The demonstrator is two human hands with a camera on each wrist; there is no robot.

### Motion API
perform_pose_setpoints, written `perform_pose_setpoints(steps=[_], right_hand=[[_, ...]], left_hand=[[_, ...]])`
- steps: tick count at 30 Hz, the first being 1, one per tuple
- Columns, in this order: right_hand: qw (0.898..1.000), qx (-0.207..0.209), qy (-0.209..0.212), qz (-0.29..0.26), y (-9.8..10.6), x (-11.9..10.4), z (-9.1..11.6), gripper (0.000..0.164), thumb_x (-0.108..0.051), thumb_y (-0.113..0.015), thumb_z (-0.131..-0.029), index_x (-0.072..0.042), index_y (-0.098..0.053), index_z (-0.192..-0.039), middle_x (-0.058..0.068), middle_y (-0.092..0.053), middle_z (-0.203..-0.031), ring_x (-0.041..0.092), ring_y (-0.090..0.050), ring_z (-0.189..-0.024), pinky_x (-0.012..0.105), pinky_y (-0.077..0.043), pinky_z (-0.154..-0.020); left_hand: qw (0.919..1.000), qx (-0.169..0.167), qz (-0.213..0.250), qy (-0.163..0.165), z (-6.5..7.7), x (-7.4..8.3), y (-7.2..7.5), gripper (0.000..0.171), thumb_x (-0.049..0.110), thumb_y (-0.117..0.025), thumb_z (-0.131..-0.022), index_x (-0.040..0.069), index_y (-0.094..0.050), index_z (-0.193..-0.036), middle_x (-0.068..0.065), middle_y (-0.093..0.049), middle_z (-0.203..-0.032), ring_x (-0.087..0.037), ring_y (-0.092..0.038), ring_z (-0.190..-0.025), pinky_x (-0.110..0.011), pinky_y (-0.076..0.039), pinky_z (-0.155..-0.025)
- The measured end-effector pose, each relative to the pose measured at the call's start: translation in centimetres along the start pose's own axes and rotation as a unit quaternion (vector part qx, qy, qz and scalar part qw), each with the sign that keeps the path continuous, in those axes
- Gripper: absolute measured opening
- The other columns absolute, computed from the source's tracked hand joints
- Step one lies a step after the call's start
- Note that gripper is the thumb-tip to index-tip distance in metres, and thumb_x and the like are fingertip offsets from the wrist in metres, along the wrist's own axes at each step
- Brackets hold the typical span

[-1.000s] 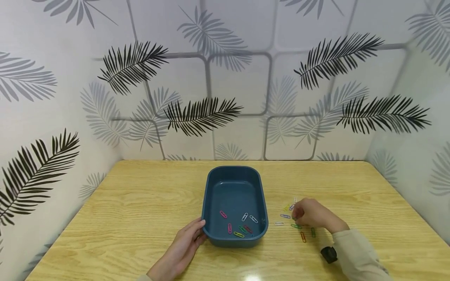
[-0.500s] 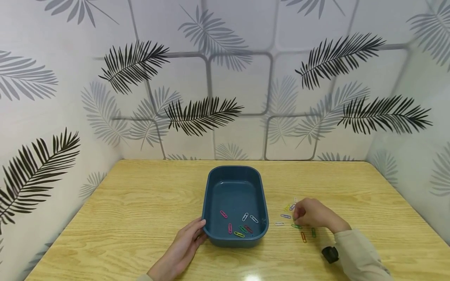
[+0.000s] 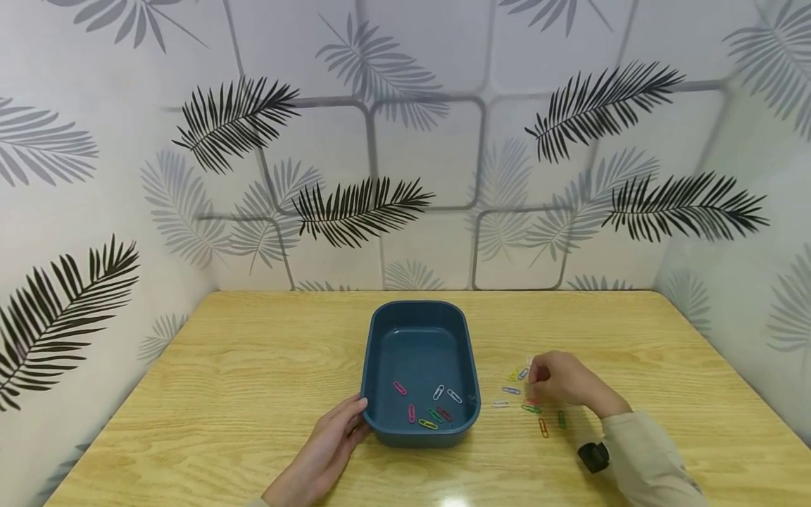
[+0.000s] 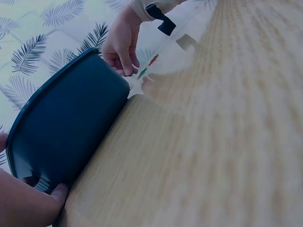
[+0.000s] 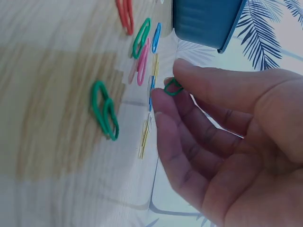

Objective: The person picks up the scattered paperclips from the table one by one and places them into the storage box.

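Observation:
My right hand [image 3: 564,380] is close over the table at the right, pinching a green paper clip [image 5: 173,87] between thumb and fingertip. The right wrist view shows this clip clear of the table. Below the fingers lie a pink paper clip [image 5: 142,64] and a green one [image 5: 140,40], one close against the other. At the near left corner of a blue plastic bin [image 3: 418,352], my left hand [image 3: 329,447] grips the side, thumb at the rim and fingers low on the wall. Inside the bin lie several paper clips, among them a yellow one [image 3: 428,424].
More loose paper clips lie on the wooden table [image 3: 272,352] around the right hand: a red one [image 3: 543,428], another green one [image 3: 562,420], and a white one [image 3: 500,404] near the bin. A leaf-patterned wall [image 3: 431,155] closes off the back and sides.
The right hand has risen slightly from the table with the green paper clip, and a pink clip now shows beneath it. The left hand and the bin hold their place.

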State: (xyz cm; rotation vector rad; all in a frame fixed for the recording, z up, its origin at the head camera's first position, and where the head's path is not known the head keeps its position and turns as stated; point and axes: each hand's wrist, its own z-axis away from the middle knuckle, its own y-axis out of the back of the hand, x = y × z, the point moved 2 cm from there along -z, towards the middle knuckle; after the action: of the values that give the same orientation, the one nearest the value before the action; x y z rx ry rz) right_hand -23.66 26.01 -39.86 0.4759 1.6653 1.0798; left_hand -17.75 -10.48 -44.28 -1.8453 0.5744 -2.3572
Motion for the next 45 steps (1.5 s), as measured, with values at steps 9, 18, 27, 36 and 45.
perform_pose_setpoints(steps=[9, 18, 27, 36, 45], right_hand=[[0.999, 0.023, -0.015, -0.046, 0.5, -1.0, -0.3, 0.010, 0.000, -0.069, -0.086, -0.003, -0.060, -0.082, -0.001, -0.061, -0.075, 0.015, -0.058, -0.068, 0.029, -0.050, -0.056], [0.992, 0.051, -0.024, -0.117, 0.8, -3.4, -1.6, 0.003, 0.001, -0.065, -0.089, 0.000, -0.062, -0.090, 0.004, -0.064, -0.081, 0.027, -0.063, -0.075, 0.040, -0.056, -0.065], [0.982, 0.071, -0.016, -0.173, 0.9, -5.8, -3.2, 0.013, 0.002, -0.062, -0.091, 0.006, -0.063, -0.103, 0.009, -0.063, -0.088, 0.031, -0.064, -0.080, 0.045, -0.057, -0.073], [0.979, 0.069, -0.007, -0.194, 0.4, -8.4, -4.4, 0.016, 0.001, -0.064, -0.090, 0.007, -0.063, -0.104, 0.009, -0.063, -0.088, 0.028, -0.065, -0.077, 0.037, -0.058, -0.069], [0.975, 0.055, 0.003, -0.215, -0.3, -9.7, -4.5, 0.013, 0.002, -0.065, -0.089, 0.005, -0.064, -0.101, 0.009, -0.063, -0.086, 0.024, -0.065, -0.076, 0.042, -0.059, -0.070]], left_hand=[[1.0000, 0.000, 0.000, -0.003, 0.0, 0.2, 0.0, 0.061, 0.026, -0.054, -0.100, -0.011, -0.032, -0.144, -0.018, -0.045, -0.141, -0.015, -0.051, -0.117, -0.031, -0.040, -0.104], [1.0000, 0.003, 0.000, 0.003, 0.0, 0.1, 0.0, 0.059, 0.025, -0.052, -0.101, -0.010, -0.032, -0.145, -0.021, -0.040, -0.145, -0.018, -0.048, -0.121, -0.035, -0.038, -0.107], [1.0000, -0.001, 0.003, -0.002, 0.1, 0.1, 0.0, 0.062, 0.027, -0.055, -0.100, -0.011, -0.032, -0.144, -0.020, -0.042, -0.142, -0.017, -0.049, -0.119, -0.032, -0.040, -0.104], [1.0000, 0.005, 0.005, -0.004, 0.2, 0.1, 0.0, 0.061, 0.025, -0.054, -0.100, -0.012, -0.032, -0.143, -0.017, -0.048, -0.137, -0.015, -0.052, -0.114, -0.032, -0.041, -0.102], [1.0000, 0.004, 0.004, -0.004, 0.2, 0.1, 0.0, 0.060, 0.024, -0.052, -0.101, -0.012, -0.032, -0.144, -0.019, -0.045, -0.140, -0.016, -0.051, -0.117, -0.033, -0.040, -0.105]])
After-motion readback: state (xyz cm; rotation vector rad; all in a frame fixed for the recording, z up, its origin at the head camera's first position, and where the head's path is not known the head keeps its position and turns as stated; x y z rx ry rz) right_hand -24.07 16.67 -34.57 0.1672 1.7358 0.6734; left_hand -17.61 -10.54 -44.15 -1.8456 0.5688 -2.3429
